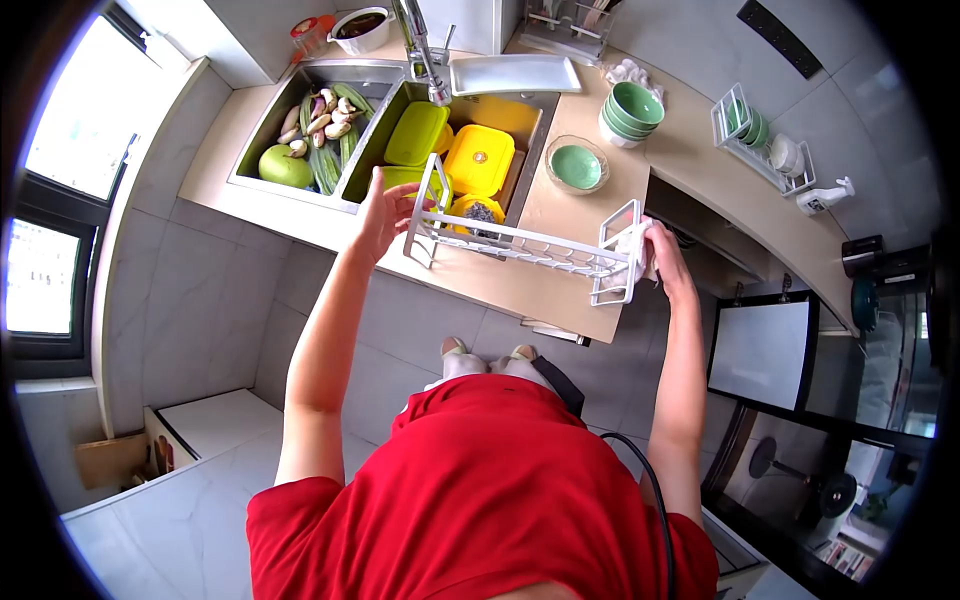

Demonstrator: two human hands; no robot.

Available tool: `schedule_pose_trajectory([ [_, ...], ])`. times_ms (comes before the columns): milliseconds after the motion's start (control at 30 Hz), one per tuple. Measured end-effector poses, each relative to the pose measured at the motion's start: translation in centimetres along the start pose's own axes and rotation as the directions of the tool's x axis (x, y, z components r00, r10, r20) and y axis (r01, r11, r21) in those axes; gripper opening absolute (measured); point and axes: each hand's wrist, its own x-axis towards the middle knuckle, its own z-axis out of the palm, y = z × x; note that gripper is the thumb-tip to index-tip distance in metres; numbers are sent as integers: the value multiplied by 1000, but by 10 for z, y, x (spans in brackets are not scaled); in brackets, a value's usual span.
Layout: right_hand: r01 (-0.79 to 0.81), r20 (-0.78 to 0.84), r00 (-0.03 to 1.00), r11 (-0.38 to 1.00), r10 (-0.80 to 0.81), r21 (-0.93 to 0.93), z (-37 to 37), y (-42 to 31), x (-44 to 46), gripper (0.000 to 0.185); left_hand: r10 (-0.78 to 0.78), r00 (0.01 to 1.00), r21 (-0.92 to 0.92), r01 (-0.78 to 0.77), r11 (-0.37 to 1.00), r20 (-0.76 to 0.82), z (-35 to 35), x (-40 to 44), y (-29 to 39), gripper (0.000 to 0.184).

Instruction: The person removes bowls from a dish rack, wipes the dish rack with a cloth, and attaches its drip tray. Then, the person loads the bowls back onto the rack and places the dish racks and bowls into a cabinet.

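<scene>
A white wire dish rack [530,247] extends across the counter's front edge, below the sink. My left hand [378,215] is at the rack's left end with thumb raised and fingers apart; whether the fingertips touch the frame I cannot tell. At the other end, my right hand [668,258] grips a pale cloth [632,250] against the rack's end frame. Behind the rack, the right basin holds yellow containers [480,160], a green lid-like piece [417,133] and a grey scrubber [480,215].
The left basin holds a green round fruit [285,167] and several vegetables [328,125]. On the counter are a green bowl [576,167], stacked green bowls [632,112] and a white tray [515,74]. A faucet [425,55] overhangs the sink. A spray bottle [826,196] stands right.
</scene>
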Motion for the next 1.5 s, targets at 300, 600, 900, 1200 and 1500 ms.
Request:
schedule_pose_trajectory([
  [300,200,-463,882,962,-93,188,-40,-105,-63,25,196,957,-437,-87,895,212,-9,9,-34,76],
  [600,441,-262,887,868,-381,231,94,-199,-75,26,285,955,-224,-261,939,85,8,8,-54,47],
  [900,735,259,647,498,-717,-460,283,-129,-11,16,442,895,48,-445,894,59,3,40,-83,33],
  [1200,523,89,821,679,-565,-516,270,-114,102,15,235,970,-388,-192,902,68,10,32,-69,39],
  [1500,671,309,697,437,-647,-599,267,-137,-8,17,249,968,-515,-203,833,22,21,19,-67,30],
])
